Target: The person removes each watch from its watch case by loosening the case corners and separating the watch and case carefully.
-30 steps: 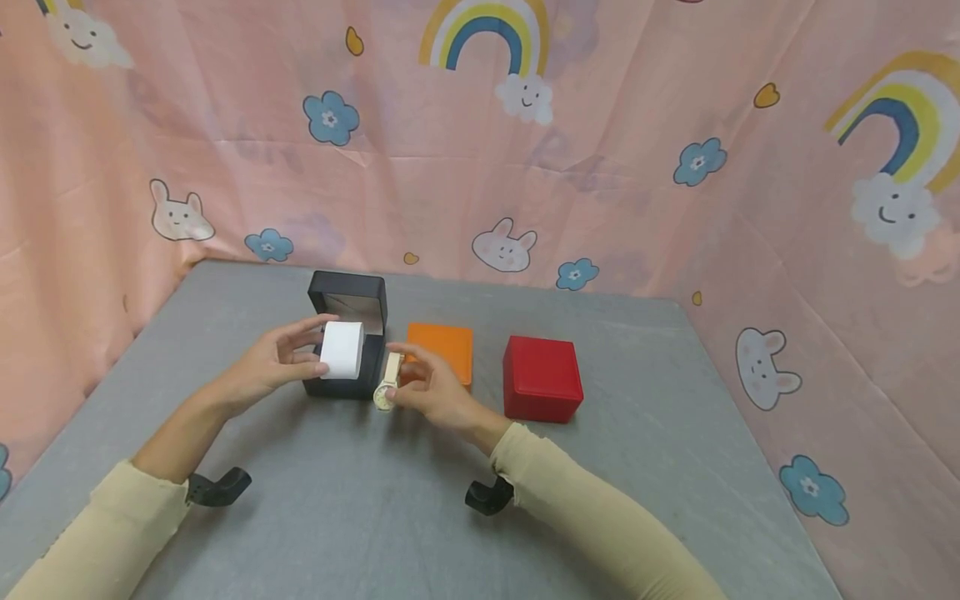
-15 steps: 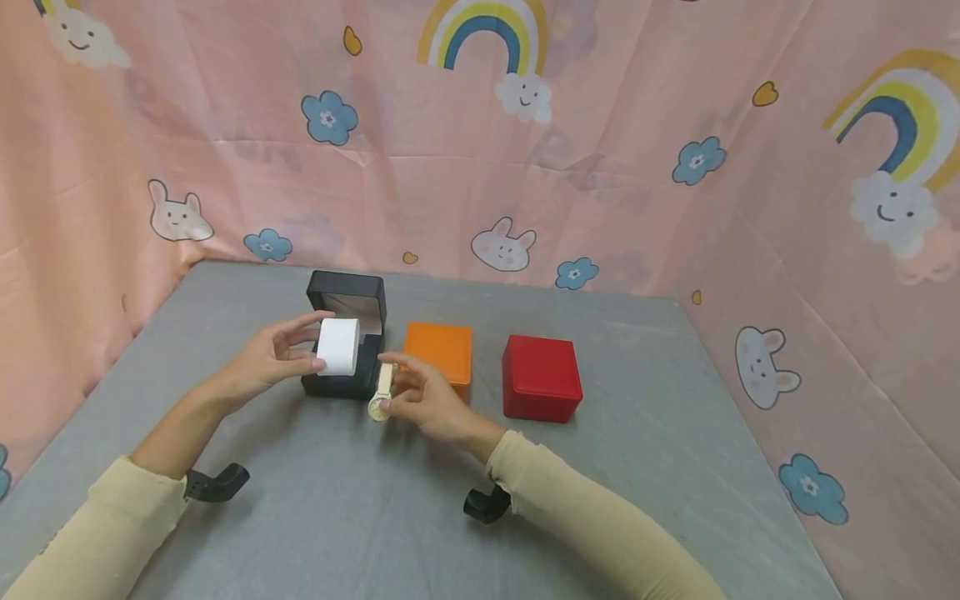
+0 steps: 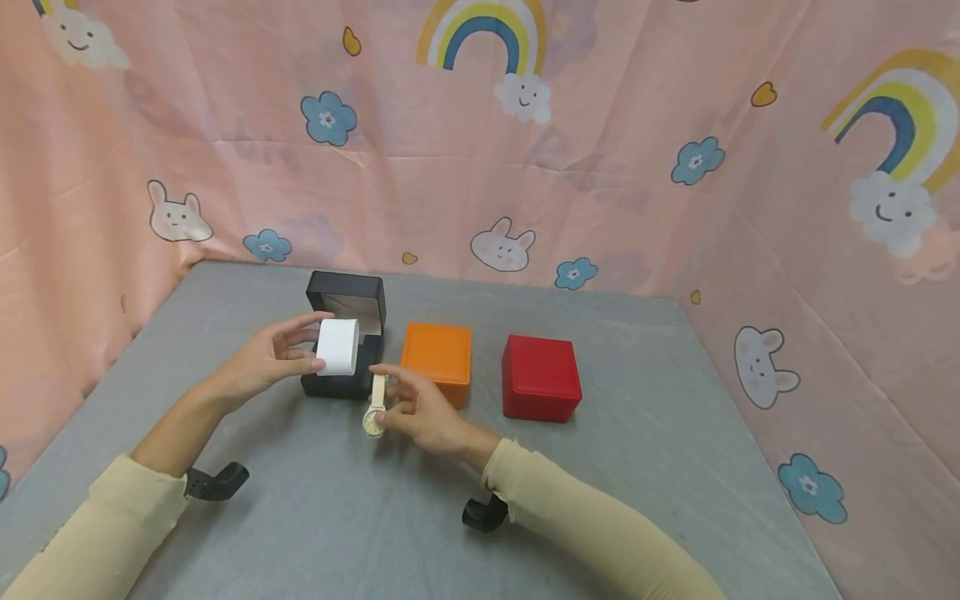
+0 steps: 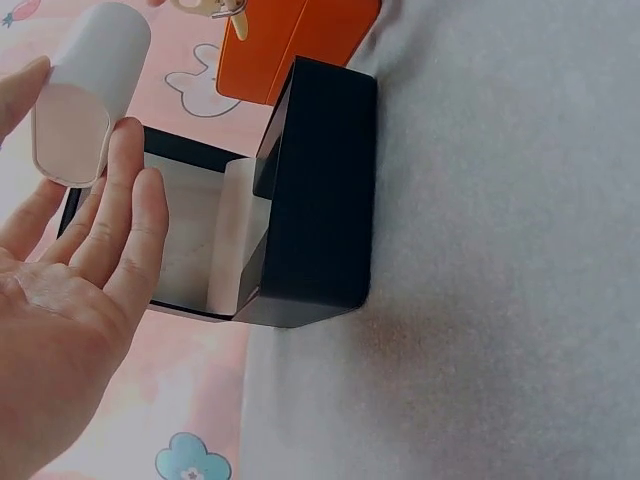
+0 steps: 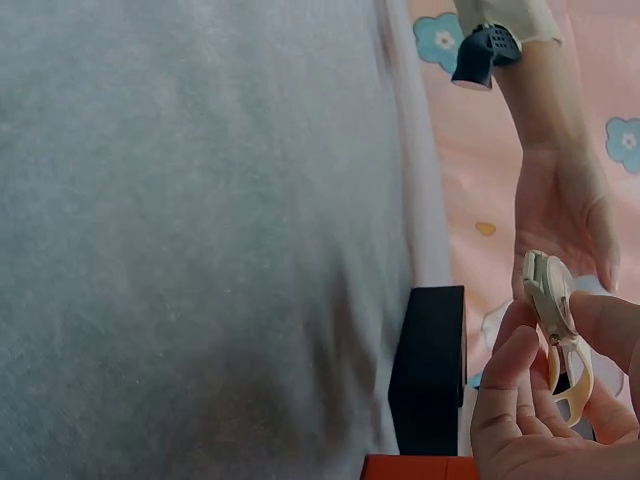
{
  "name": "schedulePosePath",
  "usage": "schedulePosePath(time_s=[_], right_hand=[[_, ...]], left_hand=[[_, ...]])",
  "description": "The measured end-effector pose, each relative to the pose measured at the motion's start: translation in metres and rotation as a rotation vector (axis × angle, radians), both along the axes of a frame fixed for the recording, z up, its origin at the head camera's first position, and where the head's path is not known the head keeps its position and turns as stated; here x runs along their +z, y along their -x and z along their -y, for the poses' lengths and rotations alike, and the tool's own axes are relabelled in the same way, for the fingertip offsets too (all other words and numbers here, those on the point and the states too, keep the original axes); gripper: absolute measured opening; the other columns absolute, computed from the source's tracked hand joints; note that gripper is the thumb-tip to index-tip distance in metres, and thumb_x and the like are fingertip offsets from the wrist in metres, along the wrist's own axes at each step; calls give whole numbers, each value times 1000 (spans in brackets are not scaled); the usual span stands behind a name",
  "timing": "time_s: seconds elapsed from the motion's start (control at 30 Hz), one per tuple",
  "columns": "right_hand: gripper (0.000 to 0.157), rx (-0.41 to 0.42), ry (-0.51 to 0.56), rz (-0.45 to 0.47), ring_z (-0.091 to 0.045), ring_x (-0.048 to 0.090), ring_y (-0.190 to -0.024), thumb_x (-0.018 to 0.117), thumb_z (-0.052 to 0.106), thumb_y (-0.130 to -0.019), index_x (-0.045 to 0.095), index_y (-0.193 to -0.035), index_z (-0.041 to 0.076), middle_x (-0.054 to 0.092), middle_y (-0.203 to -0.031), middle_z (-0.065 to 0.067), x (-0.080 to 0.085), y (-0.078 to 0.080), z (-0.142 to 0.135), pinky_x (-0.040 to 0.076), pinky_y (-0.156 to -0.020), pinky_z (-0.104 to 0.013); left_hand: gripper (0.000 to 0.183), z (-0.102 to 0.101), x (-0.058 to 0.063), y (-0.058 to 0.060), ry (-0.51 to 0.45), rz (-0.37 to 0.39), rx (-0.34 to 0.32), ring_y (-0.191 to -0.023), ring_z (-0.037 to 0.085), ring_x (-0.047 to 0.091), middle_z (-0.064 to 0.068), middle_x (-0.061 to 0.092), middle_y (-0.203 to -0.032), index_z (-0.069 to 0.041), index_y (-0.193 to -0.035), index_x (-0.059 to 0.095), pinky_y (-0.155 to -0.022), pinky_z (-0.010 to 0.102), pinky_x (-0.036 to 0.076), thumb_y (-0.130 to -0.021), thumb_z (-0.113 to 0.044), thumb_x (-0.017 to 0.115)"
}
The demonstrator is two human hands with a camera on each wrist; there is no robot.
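Observation:
My left hand (image 3: 273, 357) grips a white watch cushion (image 3: 337, 347) between thumb and fingers, over the front of a black watch box (image 3: 347, 287) whose lid stands up. In the left wrist view the cushion (image 4: 95, 90) shows its pale rounded end, and the black box (image 4: 320, 190) lies beyond the fingers. Just right of the box, my right hand (image 3: 427, 414) pinches a cream wristwatch (image 3: 374, 419) near its dial, the strap running upward. From the right wrist the watch (image 5: 553, 300) is seen side-on, its strap looped below the case.
An orange box (image 3: 437, 352) stands right of the black one, behind my right hand. Farther right is a closed red box (image 3: 542, 379). Grey cloth (image 3: 637, 467) covers the table, and a pink patterned curtain (image 3: 615, 167) hangs round its back and sides.
My right hand has drawn the watch toward me and a little left, away from the orange box. The left hand and cushion have shifted slightly up and left.

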State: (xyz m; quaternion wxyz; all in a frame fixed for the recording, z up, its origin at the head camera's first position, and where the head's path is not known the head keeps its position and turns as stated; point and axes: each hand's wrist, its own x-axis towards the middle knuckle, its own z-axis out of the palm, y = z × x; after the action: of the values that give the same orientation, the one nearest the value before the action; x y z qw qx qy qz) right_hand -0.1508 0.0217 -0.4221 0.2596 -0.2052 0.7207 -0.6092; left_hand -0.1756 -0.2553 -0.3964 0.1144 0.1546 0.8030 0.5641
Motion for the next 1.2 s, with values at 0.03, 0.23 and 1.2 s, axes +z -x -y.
schedulePosePath(time_s=[0.03,0.23,1.2], right_hand=[[67,4,2,3,-25,66,-82,65,-5,-93,41,-154,13,58,-134,-28,-1,0,0,58,-83,-37],[68,10,11,-1,-18,66,-79,65,-8,-92,41,-153,10,63,-124,-25,-7,-2,2,58,-79,-32],[67,33,-63,13,-16,60,-68,64,-9,-91,43,-151,12,60,-123,-18,-27,-14,11,49,-62,-23]], left_hand=[[70,0,0,0,4,1,1,-115,-2,57,25,46,-150,-6,-156,35,-87,20,54,-95,-12,70],[71,1,-3,2,-1,6,-1,-114,-5,57,27,47,-149,-4,-156,33,-87,20,53,-95,-11,69],[73,7,-14,9,59,34,-23,-123,12,58,28,46,-151,-8,-158,32,-89,18,53,-95,-14,70]])
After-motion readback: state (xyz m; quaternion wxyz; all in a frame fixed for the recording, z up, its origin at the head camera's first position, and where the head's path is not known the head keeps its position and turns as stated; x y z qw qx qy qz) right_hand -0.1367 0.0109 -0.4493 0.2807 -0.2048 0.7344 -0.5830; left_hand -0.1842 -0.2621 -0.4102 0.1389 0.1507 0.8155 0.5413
